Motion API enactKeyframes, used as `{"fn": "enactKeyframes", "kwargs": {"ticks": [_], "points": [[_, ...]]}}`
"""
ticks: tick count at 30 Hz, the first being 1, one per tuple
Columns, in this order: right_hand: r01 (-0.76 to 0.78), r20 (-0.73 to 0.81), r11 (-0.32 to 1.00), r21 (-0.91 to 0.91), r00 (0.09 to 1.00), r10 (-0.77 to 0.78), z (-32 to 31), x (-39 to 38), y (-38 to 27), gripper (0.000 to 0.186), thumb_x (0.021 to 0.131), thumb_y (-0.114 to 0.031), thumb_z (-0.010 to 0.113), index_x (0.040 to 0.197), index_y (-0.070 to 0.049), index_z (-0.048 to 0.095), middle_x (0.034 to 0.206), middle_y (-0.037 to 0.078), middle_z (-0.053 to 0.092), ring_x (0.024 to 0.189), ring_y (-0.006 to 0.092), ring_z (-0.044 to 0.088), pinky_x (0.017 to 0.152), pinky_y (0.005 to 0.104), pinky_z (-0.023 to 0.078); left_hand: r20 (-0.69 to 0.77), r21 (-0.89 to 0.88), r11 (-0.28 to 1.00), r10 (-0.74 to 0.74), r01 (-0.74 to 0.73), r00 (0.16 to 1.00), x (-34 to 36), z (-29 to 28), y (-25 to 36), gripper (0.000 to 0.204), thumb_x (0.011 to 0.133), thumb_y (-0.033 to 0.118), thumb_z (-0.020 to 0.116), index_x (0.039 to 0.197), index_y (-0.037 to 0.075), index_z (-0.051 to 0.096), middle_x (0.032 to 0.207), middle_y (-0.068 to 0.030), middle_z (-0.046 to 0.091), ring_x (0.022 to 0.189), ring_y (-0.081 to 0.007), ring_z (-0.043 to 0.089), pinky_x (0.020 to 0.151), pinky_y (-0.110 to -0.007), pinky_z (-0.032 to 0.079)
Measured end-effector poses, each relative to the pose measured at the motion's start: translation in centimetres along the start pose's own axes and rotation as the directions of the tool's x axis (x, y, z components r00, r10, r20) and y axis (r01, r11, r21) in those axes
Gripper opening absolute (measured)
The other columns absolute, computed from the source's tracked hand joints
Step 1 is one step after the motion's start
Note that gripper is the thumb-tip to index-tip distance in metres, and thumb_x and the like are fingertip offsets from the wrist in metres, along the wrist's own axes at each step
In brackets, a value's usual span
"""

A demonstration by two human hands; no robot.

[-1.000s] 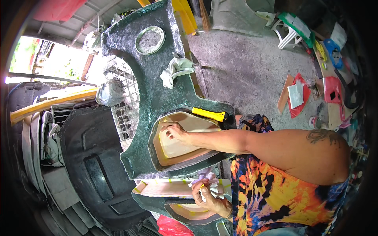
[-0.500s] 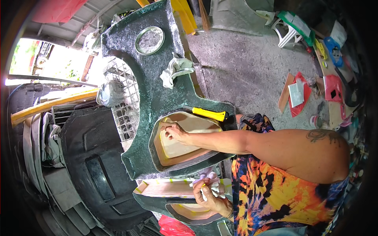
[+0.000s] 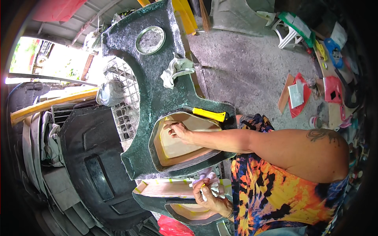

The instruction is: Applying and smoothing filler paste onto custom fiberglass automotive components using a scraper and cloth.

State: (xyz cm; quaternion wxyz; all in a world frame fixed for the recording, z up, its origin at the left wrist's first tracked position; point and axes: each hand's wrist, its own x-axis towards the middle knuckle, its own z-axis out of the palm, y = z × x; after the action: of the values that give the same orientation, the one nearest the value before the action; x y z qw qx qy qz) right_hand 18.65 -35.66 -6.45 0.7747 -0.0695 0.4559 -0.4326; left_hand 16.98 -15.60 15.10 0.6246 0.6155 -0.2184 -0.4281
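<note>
My right hand point(image 3: 177, 129) reaches into a beige-lined recess point(image 3: 185, 145) in a dark green fiberglass panel point(image 3: 149, 94), fingers apart and partly bent, near or touching the yellow strip along its edge. A yellow utility knife point(image 3: 208, 114) lies on the panel just above the recess. My left hand point(image 3: 206, 196) is lower, closed round a crumpled lilac-and-white item point(image 3: 208, 181) with a small yellow piece, beside a second moulded panel point(image 3: 153, 204) with pink, yellow-marked strips and another lined recess.
A round metal lid point(image 3: 149, 40) and crumpled cloth point(image 3: 177, 70) lie on the panel. Left are a large black moulding point(image 3: 90, 149) and a yellow beam point(image 3: 47, 104). At right are scattered packets point(image 3: 295, 94), a white plastic stool point(image 3: 287, 35) and cluttered boards.
My right hand has shifted very slightly, its fingers a little more spread at the recess's edge. My left hand stays in place.
</note>
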Motion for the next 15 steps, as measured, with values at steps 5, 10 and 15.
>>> {"fn": "enactKeyframes", "kwargs": {"ticks": [5, 10, 15], "points": [[-0.068, 0.020, 0.998, 0.009, 0.997, 0.068, 0.4, -0.1, -0.6, 0.035, 0.089, -0.011, 0.047, 0.122, -0.013, 0.059, 0.105, -0.001, 0.064, 0.073, 0.0068, 0.053, 0.061, 0.0239, 0.045, 0.017, -0.006, 1.000, -0.005, 0.005, 1.000, 0.0, 0.3, 0.1, 0.014, 0.092, 0.014, 0.057, 0.093, 0.000, 0.058, 0.088, -0.0085, 0.053, 0.084, -0.0178, 0.054, 0.078, -0.033, 0.049], [-0.072, 0.022, 0.997, 0.006, 0.997, 0.072, 1.1, 0.1, -0.4, 0.036, 0.089, -0.011, 0.046, 0.123, -0.013, 0.058, 0.106, -0.001, 0.064, 0.073, 0.0067, 0.053, 0.061, 0.0239, 0.045, 0.005, 0.030, 1.000, 0.004, -0.004, 1.000, 0.1, 0.0, -0.1, 0.014, 0.092, 0.014, 0.057, 0.094, 0.000, 0.058, 0.089, -0.0090, 0.054, 0.084, -0.0176, 0.055, 0.078, -0.033, 0.049], [0.012, 0.014, 1.000, -0.007, 1.000, -0.012, 1.4, -0.2, 0.0, 0.023, 0.092, -0.019, 0.047, 0.104, -0.012, 0.066, 0.084, -0.001, 0.059, 0.075, 0.0069, 0.054, 0.059, 0.0242, 0.045, -0.043, 0.031, 0.999, -0.021, 0.023, 0.999, 0.0, 0.4, 0.3, 0.017, 0.090, 0.016, 0.061, 0.095, 0.000, 0.058, 0.089, -0.0095, 0.057, 0.085, -0.0175, 0.057, 0.080, -0.032, 0.047]]}}
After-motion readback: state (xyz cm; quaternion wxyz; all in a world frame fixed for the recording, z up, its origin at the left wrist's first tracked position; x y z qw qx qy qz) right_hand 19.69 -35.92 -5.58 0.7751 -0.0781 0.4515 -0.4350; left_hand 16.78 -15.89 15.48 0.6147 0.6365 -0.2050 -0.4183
